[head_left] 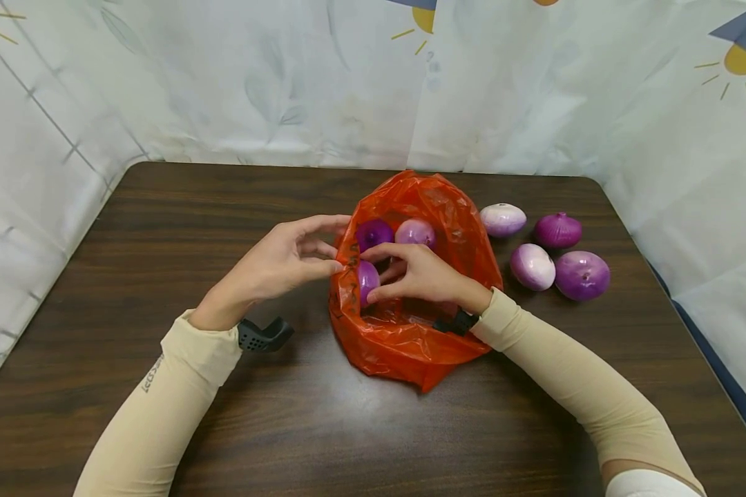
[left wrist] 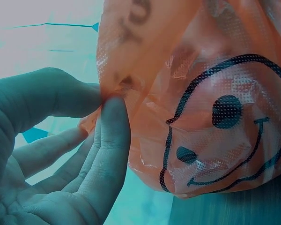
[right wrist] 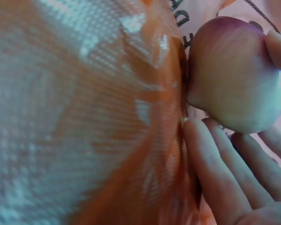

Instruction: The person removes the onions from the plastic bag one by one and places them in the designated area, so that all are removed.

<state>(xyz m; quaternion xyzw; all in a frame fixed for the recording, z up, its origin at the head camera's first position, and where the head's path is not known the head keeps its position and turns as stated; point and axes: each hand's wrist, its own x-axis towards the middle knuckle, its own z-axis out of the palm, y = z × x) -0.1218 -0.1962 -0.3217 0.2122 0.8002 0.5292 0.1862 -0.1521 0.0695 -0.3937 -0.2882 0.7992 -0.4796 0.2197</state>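
An orange-red plastic bag (head_left: 435, 359) lies with its mouth wide, holding purple onions; two of them, a dark one (head_left: 374, 235) and a paler one (head_left: 415, 233), sit toward the back. The left hand (head_left: 273, 266) pinches the bag's left rim between thumb and fingers; the left wrist view shows this hand (left wrist: 70, 150) beside a printed smiling face on the bag (left wrist: 215, 136). Inside the bag, the right hand (head_left: 418, 276) has its thumb and fingers around another onion (head_left: 367, 281). In the right wrist view that onion (right wrist: 234, 79) rests against the right hand's fingers (right wrist: 220, 173).
To the right of the bag, several onions lie on the brown table (head_left: 236, 428): a pale one (head_left: 503, 220), a dark one (head_left: 557, 230), a white-purple one (head_left: 532, 267) and a large purple one (head_left: 582, 275). A patterned curtain (head_left: 348, 83) hangs behind the table.
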